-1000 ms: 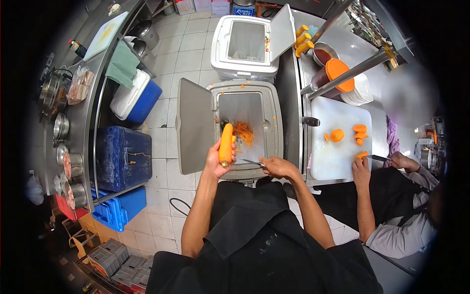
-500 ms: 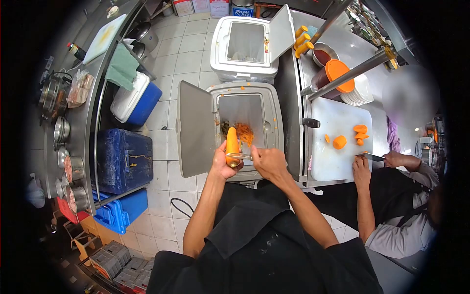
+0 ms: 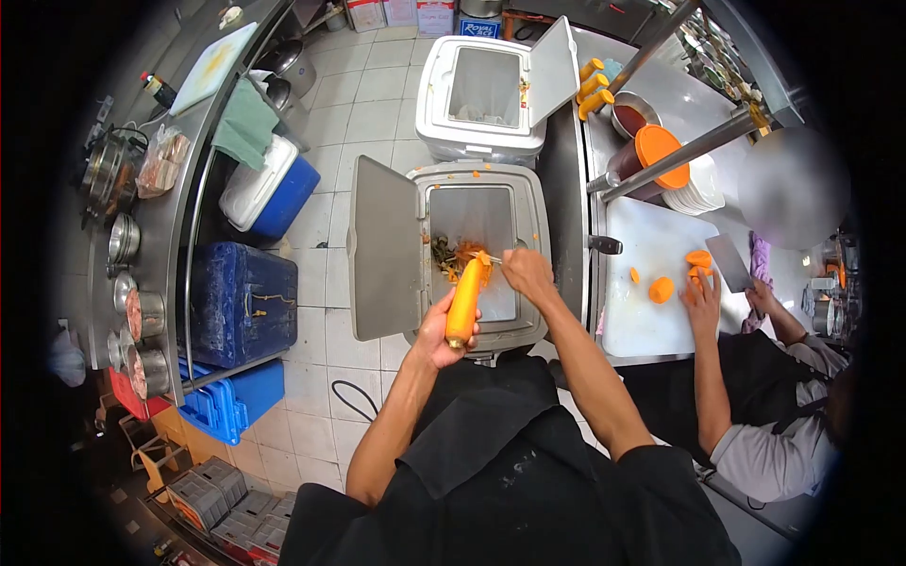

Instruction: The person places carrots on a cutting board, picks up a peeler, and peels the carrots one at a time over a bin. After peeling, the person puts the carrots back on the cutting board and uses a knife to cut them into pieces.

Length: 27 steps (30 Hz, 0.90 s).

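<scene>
My left hand (image 3: 436, 338) is wrapped round the thick lower part of a large carrot (image 3: 462, 307), its stem end toward me and its tip pointing away over the bin. In my right hand (image 3: 528, 275) is a peeler (image 3: 496, 258), with its blade end at the carrot's far tip. A strip of peel seems to hang there, partly hidden. Below both hands stands an open grey bin (image 3: 530, 222). Dark scraps (image 3: 442, 253) and orange peelings lie inside it, and small orange bits dot its rim.
To the right, a co-worker holds a cleaver (image 3: 729, 262) over a white cutting board (image 3: 642, 325) with carrot pieces (image 3: 661, 290). A knife handle (image 3: 605, 245) sticks out at the board's left edge. A white bin (image 3: 439, 123) stands beyond mine; blue coolers (image 3: 243, 307) stand left.
My right hand has moved up and right, carrying the peeler from the carrot's lower part to its tip. The carrot now leans rightward. The co-worker's cleaver has been raised and the other hand shifted onto the pieces.
</scene>
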Each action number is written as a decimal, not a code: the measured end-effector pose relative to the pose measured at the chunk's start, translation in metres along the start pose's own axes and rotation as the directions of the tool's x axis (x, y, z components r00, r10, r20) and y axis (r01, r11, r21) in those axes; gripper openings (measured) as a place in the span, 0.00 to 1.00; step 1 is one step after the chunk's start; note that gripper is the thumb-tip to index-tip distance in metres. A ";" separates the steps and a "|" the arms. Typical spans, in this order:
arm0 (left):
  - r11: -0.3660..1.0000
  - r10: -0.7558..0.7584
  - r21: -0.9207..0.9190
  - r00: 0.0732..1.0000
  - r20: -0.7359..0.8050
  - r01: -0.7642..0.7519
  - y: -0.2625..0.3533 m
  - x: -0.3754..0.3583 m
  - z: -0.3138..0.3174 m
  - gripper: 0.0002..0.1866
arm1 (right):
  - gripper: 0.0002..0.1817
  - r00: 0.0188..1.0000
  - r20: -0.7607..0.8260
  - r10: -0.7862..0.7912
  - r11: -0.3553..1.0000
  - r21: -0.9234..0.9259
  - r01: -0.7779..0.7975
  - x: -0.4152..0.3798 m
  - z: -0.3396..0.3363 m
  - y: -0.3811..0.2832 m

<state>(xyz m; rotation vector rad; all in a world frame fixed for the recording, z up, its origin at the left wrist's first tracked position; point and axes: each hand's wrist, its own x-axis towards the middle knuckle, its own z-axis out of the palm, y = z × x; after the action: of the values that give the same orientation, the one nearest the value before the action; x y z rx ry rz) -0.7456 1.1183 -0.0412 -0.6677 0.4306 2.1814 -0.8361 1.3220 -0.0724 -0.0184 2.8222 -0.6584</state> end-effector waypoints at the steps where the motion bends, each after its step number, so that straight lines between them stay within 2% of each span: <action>1: 0.999 -0.027 -0.043 0.998 0.065 0.030 0.000 -0.005 0.008 0.26 | 0.26 0.996 0.033 0.083 0.996 -0.030 -0.082 0.006 0.006 0.015; 5: 0.991 -0.002 -0.135 1.000 0.020 0.005 -0.002 -0.009 0.011 0.26 | 0.26 0.983 0.120 0.141 0.990 -0.042 -0.136 0.005 0.006 0.038; 7: 0.992 0.033 -0.119 0.998 -0.062 -0.040 -0.004 0.003 -0.004 0.26 | 0.26 0.992 0.020 0.121 0.992 -0.022 -0.121 -0.011 -0.015 0.024; 8: 0.992 0.035 -0.123 0.997 -0.063 -0.042 -0.004 0.008 -0.011 0.26 | 0.26 0.993 0.023 0.118 0.993 -0.024 -0.118 -0.023 -0.033 0.006; 10: 0.986 -0.015 -0.166 0.999 -0.033 0.010 -0.005 0.015 -0.022 0.26 | 0.27 0.999 -0.013 -0.051 0.998 -0.043 0.051 -0.055 -0.064 -0.043; 13: 0.985 -0.018 -0.175 0.996 -0.085 0.003 -0.006 0.016 -0.008 0.26 | 0.27 0.995 -0.017 -0.095 0.995 -0.037 0.095 -0.092 -0.063 -0.065; 14: 0.985 -0.026 -0.173 0.996 -0.084 0.012 -0.008 0.020 -0.005 0.26 | 0.22 0.973 0.031 -0.230 0.971 -0.065 0.232 -0.102 -0.071 -0.072; 15: 0.976 -0.022 -0.216 0.988 -0.153 -0.012 -0.009 0.026 -0.002 0.26 | 0.17 0.929 0.081 -0.362 0.926 -0.087 0.368 -0.107 -0.075 -0.074; 16: 0.965 -0.018 -0.257 0.975 -0.222 -0.041 -0.009 0.030 -0.001 0.26 | 0.17 0.930 0.078 -0.359 0.927 -0.089 0.365 -0.105 -0.075 -0.071; 17: 0.966 -0.020 -0.256 0.975 -0.223 -0.039 -0.010 0.028 -0.003 0.26 | 0.15 0.918 0.075 -0.390 0.910 -0.119 0.397 -0.103 -0.072 -0.067; 19: 0.986 0.033 -0.161 0.999 -0.036 -0.038 -0.010 0.023 -0.009 0.27 | 0.11 0.871 0.055 -0.488 0.847 -0.212 0.487 -0.093 -0.058 -0.054; 20: 0.986 0.037 -0.161 0.999 -0.037 -0.043 -0.012 0.021 -0.010 0.27 | 0.11 0.869 0.055 -0.492 0.845 -0.211 0.491 -0.085 -0.046 -0.047; 22: 0.998 0.034 -0.054 0.997 -0.073 -0.038 -0.013 0.019 -0.009 0.26 | 0.22 0.919 0.012 -0.393 0.901 -0.193 0.388 -0.061 -0.026 -0.036; 23: 0.999 -0.003 -0.050 1.000 0.031 0.004 -0.015 0.014 -0.010 0.26 | 0.21 0.976 0.016 -0.218 0.970 -0.106 0.219 -0.045 -0.019 -0.028; 24: 0.999 -0.003 -0.050 1.000 0.025 0.004 -0.018 0.007 -0.004 0.26 | 0.21 0.999 0.036 -0.036 0.999 -0.017 0.037 -0.029 -0.010 -0.019; 26: 0.986 -0.060 -0.148 0.991 0.118 0.077 -0.021 -0.004 0.013 0.26 | 0.23 0.984 0.074 0.160 0.986 -0.059 -0.156 -0.005 0.013 0.014; 27: 0.985 -0.029 -0.163 0.987 0.158 0.055 -0.022 -0.006 0.013 0.25 | 0.23 0.984 0.072 0.163 0.986 -0.051 -0.159 0.001 0.029 0.039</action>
<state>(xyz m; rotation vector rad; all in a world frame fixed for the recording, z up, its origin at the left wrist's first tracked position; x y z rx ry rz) -0.7296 1.1345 -0.0294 -0.5855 0.1517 2.2262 -0.8281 1.3446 -0.1153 0.1711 2.7285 -0.5459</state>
